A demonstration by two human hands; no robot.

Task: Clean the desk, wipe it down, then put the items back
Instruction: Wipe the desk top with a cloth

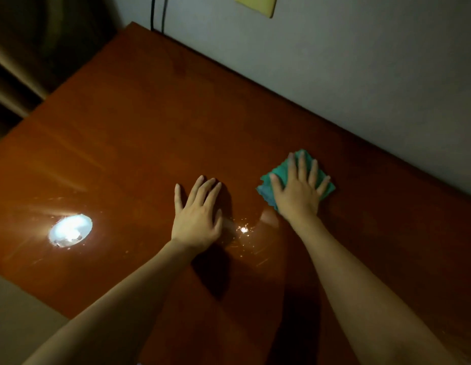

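Observation:
A glossy reddish-brown wooden desk (129,133) fills most of the head view. My right hand (298,189) lies flat with spread, straight fingers on a folded teal cloth (266,184), pressing it onto the desk near the wall side. Only the cloth's edges show around the hand. My left hand (198,217) rests palm-down on the bare wood to the left of the cloth, fingers straight and holding nothing.
A bright lamp reflection (70,231) glares on the desk at the left, with small wet glints (243,229) between my wrists. A grey wall (334,61) runs along the desk's far edge; dark cables (158,13) hang at the back corner. A yellow plate (255,3) is on the wall.

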